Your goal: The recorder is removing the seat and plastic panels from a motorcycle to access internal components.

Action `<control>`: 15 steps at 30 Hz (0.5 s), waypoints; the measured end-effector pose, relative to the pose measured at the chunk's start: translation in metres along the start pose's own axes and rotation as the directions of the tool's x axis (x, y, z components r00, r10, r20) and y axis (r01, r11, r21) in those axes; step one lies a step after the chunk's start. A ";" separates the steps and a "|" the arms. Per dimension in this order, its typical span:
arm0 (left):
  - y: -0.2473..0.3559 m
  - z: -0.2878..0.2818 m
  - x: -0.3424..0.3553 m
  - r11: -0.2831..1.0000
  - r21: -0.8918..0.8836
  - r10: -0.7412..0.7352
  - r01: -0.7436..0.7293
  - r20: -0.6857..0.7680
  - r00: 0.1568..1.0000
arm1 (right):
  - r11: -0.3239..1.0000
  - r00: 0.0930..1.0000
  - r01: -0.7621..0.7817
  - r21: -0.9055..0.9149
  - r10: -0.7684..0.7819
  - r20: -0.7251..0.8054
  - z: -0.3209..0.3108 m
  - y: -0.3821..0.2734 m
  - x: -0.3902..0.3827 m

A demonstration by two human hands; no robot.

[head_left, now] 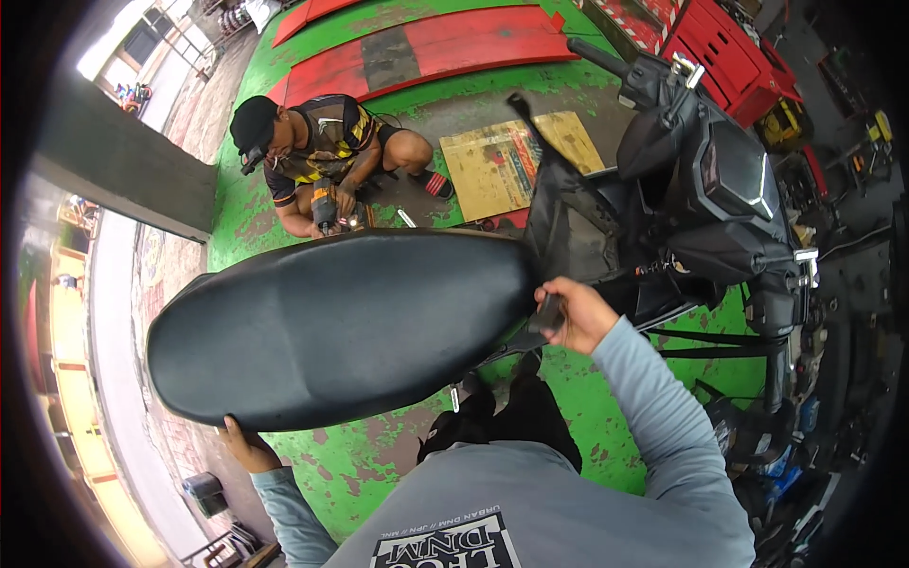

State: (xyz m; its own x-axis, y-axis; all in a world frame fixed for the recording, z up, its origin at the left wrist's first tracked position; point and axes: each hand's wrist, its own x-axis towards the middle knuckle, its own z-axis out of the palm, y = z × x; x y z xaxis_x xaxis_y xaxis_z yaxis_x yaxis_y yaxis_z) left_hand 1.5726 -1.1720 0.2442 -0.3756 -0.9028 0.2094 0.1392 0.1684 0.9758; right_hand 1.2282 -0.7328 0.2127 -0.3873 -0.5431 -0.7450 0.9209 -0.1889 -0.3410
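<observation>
A long black scooter seat stretches across the middle of the view on a dark scooter, whose handlebars are at the upper right. My left hand grips the lower rear edge of the seat, its fingertips at the rim. Just beside the seat's front end, my right hand is closed around a small black part; whether that part is attached to the scooter is unclear. Behind the seat a crouching co-worker holds an orange and black power tool low against the far side of the scooter.
A cardboard sheet lies on the green floor beyond the scooter. Red ramps run along the back. A red tool cabinet stands upper right, cluttered tools beside it. A concrete pillar is at the left; dark straps stretch right.
</observation>
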 end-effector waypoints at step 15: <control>-0.096 -0.042 0.046 0.923 0.190 -0.319 0.336 -0.113 0.941 | 0.972 0.991 0.130 -0.196 -0.131 0.012 0.024 0.079 -0.147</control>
State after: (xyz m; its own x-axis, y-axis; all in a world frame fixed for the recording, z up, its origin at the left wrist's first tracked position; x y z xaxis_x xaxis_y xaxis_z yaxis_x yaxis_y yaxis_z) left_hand 1.5811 -1.2461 0.1580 -0.2940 -0.9481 -0.1211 -0.1718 -0.0722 0.9825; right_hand 1.3589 -0.6873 0.3087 -0.5036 -0.5236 -0.6872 0.8358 -0.0941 -0.5409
